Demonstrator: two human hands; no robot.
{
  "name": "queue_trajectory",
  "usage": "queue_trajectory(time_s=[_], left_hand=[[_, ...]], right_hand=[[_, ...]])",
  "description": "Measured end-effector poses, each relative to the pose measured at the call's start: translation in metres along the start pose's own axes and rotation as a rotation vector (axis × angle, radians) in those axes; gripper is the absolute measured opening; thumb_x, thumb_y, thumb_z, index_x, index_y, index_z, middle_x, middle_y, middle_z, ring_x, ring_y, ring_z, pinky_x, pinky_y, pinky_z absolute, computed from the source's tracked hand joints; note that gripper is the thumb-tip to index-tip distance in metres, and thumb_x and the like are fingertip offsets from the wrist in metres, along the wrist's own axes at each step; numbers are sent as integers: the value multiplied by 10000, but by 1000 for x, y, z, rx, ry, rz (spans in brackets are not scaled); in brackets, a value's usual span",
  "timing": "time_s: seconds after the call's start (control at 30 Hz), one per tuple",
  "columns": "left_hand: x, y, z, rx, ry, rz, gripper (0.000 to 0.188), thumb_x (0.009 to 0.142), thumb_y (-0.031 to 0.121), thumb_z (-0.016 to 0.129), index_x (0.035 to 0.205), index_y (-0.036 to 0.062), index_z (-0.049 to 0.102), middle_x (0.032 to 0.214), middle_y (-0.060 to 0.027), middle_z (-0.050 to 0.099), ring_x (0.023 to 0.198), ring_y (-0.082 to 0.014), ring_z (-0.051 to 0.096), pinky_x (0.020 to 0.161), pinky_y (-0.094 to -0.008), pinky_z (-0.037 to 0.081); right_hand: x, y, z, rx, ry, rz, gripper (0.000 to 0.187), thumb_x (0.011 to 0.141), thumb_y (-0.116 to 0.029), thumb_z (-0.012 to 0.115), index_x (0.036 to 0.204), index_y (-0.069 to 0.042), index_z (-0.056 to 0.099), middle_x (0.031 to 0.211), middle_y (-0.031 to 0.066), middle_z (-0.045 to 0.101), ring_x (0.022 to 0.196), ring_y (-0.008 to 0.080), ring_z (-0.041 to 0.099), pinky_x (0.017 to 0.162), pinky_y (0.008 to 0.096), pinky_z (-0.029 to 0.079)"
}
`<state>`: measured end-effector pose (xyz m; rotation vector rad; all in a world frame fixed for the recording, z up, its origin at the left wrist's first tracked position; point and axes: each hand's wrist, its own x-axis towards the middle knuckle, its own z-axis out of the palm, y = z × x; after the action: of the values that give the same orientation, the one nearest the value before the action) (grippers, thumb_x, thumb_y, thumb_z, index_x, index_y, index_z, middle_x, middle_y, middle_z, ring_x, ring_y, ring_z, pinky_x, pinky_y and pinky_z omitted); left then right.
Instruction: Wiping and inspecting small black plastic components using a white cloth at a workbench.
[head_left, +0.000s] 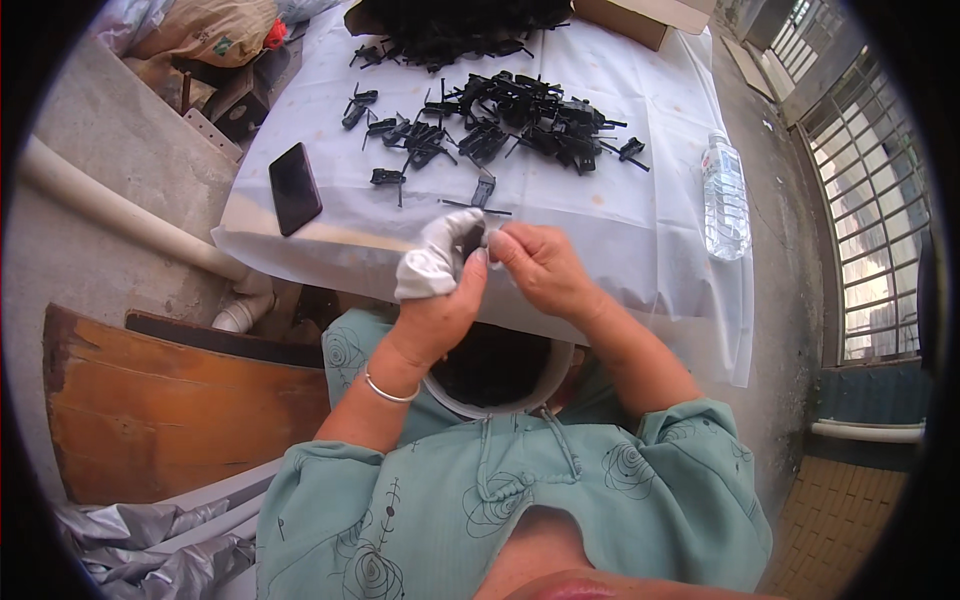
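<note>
My left hand is raised over the near edge of the table, its fingers covered by a white cloth glove and its thumb bare. The fingers curl toward the thumb; a dark patch shows between them, too small to name. My right hand meets it at the fingertips, thumb and forefinger pinched together on something tiny that I cannot make out. Just beyond the hands lies a single black plastic clip-like part with a thin bar. A loose pile of similar black parts spreads farther back.
A white sheet covers the table. A dark phone lies at left, a clear water bottle at right. More black parts and a cardboard box stand at the back. A white bucket with dark contents sits below the hands.
</note>
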<state>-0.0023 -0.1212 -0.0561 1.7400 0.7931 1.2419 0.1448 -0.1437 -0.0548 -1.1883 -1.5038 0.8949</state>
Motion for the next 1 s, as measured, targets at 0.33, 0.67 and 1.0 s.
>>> queue_trajectory(time_s=[0.33, 0.67, 1.0], left_hand=[[9, 11, -13, -412, -155, -432, 281, 882, 32, 408, 1163, 17, 415, 844, -9, 516, 598, -41, 412, 519, -172, 359], [6, 8, -9, -203, -256, -246, 261, 840, 53, 415, 1094, 6, 454, 887, -21, 500, 780, -67, 448, 679, -200, 400], [3, 12, -16, -602, -301, -545, 249, 827, 42, 425, 1068, 7, 475, 871, -9, 499, 757, -73, 433, 668, -204, 389]], right_hand=[[4, 3, -18, -278, 21, -453, 84, 755, -73, 651, 818, -27, 620, 630, 69, 536, 526, 141, 477, 495, 260, 393], [1, -6, -11, -31, 13, -80, 134, 836, -124, 601, 820, -14, 527, 617, 2, 450, 552, 70, 381, 501, 232, 351], [0, -9, -7, 92, -115, 111, 180, 866, -167, 568, 781, -9, 545, 585, -17, 428, 561, 63, 367, 503, 238, 346]])
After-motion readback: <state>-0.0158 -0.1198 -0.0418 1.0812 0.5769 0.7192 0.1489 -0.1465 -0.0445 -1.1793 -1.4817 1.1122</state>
